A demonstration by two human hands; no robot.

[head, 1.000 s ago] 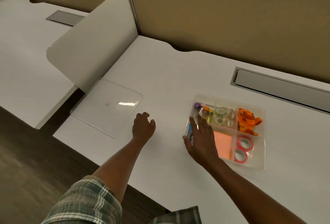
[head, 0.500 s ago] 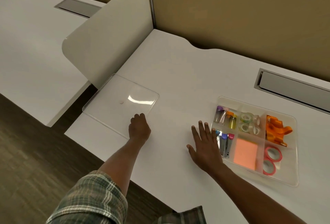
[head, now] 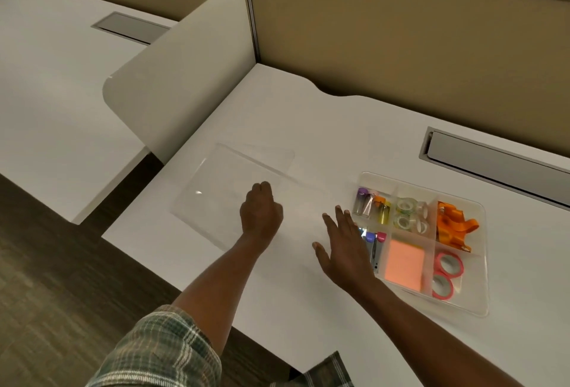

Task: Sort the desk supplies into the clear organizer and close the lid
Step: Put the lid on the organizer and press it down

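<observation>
Beside organizer (head: 476, 302), tilted lid (head: 220, 192) in left hand (head: 261, 212)

One wide-angle head-worn camera looks forward and down, close over the desk (head: 308, 127), with the left hand (head: 260, 212) and right hand (head: 344, 248) near centre.

White desk (head: 308, 127) carries filled clear organizer (head: 475, 288).
</observation>
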